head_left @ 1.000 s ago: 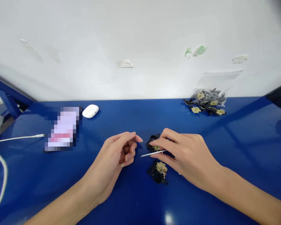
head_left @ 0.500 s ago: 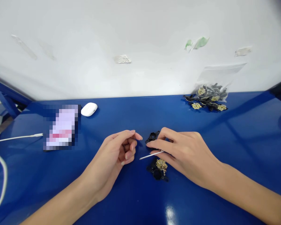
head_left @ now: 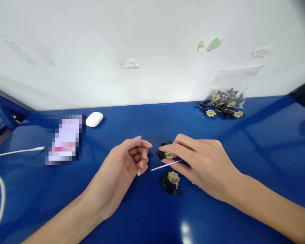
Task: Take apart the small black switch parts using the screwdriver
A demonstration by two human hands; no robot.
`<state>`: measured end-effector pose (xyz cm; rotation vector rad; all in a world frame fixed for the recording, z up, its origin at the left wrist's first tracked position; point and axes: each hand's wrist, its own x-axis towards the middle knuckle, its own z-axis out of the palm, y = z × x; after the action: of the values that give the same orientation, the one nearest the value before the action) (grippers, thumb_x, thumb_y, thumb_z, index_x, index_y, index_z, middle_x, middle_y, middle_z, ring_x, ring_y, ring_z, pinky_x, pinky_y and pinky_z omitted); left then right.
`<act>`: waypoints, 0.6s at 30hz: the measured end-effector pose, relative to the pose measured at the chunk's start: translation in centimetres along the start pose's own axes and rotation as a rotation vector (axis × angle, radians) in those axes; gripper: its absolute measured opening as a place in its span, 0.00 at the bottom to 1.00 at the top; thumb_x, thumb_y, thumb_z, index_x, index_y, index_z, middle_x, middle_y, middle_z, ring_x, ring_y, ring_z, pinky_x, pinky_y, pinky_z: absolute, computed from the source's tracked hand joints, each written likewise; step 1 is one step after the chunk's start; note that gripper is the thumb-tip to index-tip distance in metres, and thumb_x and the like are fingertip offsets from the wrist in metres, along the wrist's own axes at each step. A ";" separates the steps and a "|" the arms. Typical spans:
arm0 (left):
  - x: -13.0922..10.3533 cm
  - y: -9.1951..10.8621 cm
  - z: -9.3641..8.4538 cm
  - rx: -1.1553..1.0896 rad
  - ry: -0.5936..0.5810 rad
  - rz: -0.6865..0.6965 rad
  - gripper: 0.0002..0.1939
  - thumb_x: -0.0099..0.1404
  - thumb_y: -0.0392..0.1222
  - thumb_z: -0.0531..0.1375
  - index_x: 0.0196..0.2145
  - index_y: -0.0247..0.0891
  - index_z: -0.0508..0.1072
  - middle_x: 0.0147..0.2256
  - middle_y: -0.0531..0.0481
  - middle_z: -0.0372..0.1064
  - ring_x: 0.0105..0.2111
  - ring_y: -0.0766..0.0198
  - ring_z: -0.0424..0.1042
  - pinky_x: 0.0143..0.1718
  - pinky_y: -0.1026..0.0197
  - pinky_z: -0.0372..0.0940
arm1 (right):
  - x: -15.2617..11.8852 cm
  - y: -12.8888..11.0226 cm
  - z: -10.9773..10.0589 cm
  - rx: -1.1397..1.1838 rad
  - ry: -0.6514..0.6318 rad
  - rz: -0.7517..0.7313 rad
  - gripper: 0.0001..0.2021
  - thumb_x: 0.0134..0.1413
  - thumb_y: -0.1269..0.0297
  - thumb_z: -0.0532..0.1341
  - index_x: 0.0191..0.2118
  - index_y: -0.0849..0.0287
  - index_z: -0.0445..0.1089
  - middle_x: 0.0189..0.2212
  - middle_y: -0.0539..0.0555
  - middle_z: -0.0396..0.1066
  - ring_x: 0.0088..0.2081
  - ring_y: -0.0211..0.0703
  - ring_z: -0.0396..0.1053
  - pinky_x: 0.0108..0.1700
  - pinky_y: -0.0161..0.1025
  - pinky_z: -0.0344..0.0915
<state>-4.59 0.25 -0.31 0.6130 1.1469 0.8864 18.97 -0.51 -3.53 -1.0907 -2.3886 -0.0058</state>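
Observation:
In my right hand (head_left: pixel 202 162) is a screwdriver (head_left: pixel 165 165) with a thin silver shaft that points left. Its handle is hidden under the palm. The thumb and forefinger of that hand hang over a small black plastic part (head_left: pixel 164 150) with a brass-coloured disc, partly covered by the fingers. Nearer to me, below the shaft, lies another black part (head_left: pixel 170 188) with a brass-coloured disc (head_left: pixel 173 177) on it. My left hand (head_left: pixel 125 166) rests palm inward left of these parts, fingers loosely curled and apart, nothing in it.
A clear plastic bag (head_left: pixel 231 91) of similar parts leans against the wall at the back right, with several loose parts (head_left: pixel 220 112) in front. On the left are a blurred-out phone (head_left: pixel 67 139), a white earbud case (head_left: pixel 94 119) and a white cable (head_left: pixel 20 151).
My right fingertips have shifted on the upper black part, so a brass-coloured piece of it now shows. My left fingers have opened a little. The view has tilted slightly.

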 end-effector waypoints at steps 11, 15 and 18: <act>-1.4 0.2 1.3 -0.216 -0.296 -0.117 0.28 0.85 0.58 0.56 0.54 0.32 0.88 0.50 0.34 0.86 0.56 0.47 0.82 0.59 0.53 0.77 | 0.2 -2.4 -0.4 0.195 0.184 0.017 0.08 0.80 0.69 0.65 0.49 0.56 0.84 0.41 0.52 0.84 0.37 0.36 0.80 0.37 0.35 0.73; -1.7 -0.1 1.2 -0.208 -0.410 -0.171 0.25 0.82 0.61 0.61 0.51 0.39 0.89 0.49 0.41 0.87 0.57 0.50 0.82 0.58 0.58 0.74 | 0.2 -3.0 0.0 0.167 0.146 0.057 0.12 0.78 0.72 0.63 0.45 0.57 0.85 0.40 0.51 0.82 0.37 0.36 0.80 0.34 0.34 0.70; -1.7 -0.3 1.1 -0.198 -0.422 -0.191 0.24 0.79 0.64 0.64 0.48 0.41 0.89 0.47 0.42 0.87 0.56 0.50 0.82 0.59 0.57 0.74 | 0.1 -3.1 0.0 0.184 0.117 0.068 0.13 0.77 0.73 0.61 0.43 0.56 0.84 0.40 0.51 0.81 0.36 0.36 0.79 0.32 0.34 0.66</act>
<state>-3.74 -1.29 0.68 0.4886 0.7133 0.6567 16.71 -2.49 -2.89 -1.0542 -2.1989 0.1656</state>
